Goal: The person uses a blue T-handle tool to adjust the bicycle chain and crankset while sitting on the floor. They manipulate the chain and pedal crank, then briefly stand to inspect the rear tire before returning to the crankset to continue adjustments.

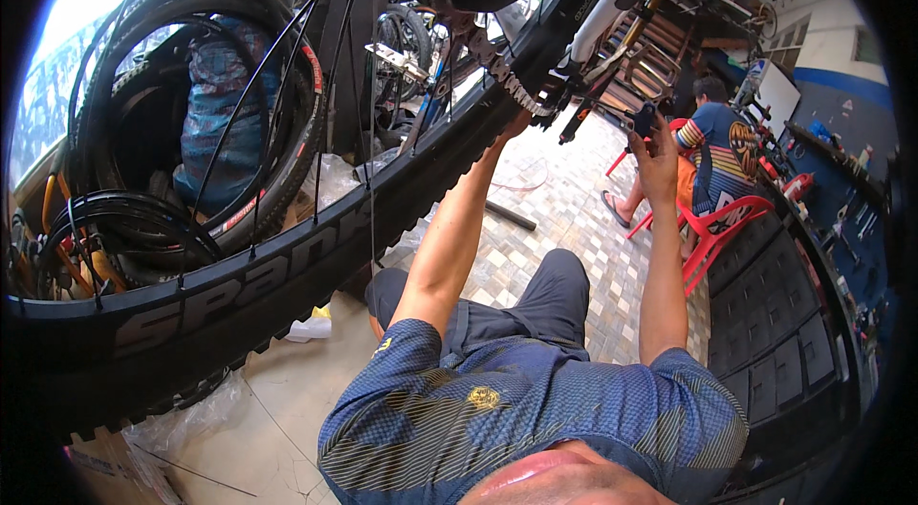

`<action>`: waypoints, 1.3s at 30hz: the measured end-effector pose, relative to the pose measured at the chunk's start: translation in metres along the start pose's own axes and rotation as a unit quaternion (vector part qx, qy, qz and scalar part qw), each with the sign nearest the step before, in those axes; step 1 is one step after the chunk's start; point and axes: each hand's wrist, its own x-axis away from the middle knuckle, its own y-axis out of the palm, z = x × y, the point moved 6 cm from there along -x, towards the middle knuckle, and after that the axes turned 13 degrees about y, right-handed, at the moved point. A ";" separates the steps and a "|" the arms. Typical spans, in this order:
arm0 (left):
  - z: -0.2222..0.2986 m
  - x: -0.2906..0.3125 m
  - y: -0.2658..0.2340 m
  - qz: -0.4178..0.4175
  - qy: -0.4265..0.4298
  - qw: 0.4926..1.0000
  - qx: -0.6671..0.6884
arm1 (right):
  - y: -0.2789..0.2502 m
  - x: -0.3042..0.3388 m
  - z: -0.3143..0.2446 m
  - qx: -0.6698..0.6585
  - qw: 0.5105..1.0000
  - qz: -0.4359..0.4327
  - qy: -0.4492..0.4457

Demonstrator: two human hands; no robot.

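Observation:
A bicycle wheel with a knobbly black tyre (421, 175) and a wide dark rim (258, 280) fills the left and upper part of the view. From the dark hub and gear parts at the top, a chain (502, 75) hangs down to the rear derailleur (550, 98). My left hand (517, 125) reaches up beside the tyre, right under the chain; its fingers are mostly hidden. Further right, my raised right hand (656, 161) has its fingers closed around a small black part (644, 119), whose kind I cannot make out.
Spare tyres (296, 122) and a blue bundle (225, 113) stand at the left. Another person (722, 146) sits on a red plastic chair (722, 232) at the right. Black drawers (775, 352) line the right side. A dark tube (511, 215) lies on the tiled floor (545, 242).

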 end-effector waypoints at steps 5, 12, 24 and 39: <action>0.000 0.002 0.007 -0.044 0.035 0.998 -0.032 | -0.006 0.001 0.002 0.101 0.995 0.019 -0.006; 0.024 0.005 0.000 0.069 -0.008 0.995 0.068 | -0.004 0.004 0.000 0.097 0.995 0.001 0.023; 0.052 -0.009 0.001 0.033 0.015 0.999 -0.013 | 0.003 0.002 -0.005 0.067 0.997 -0.016 0.032; -0.012 0.042 0.014 0.095 -0.105 0.979 0.150 | -0.026 0.013 -0.062 0.164 0.982 0.054 -0.074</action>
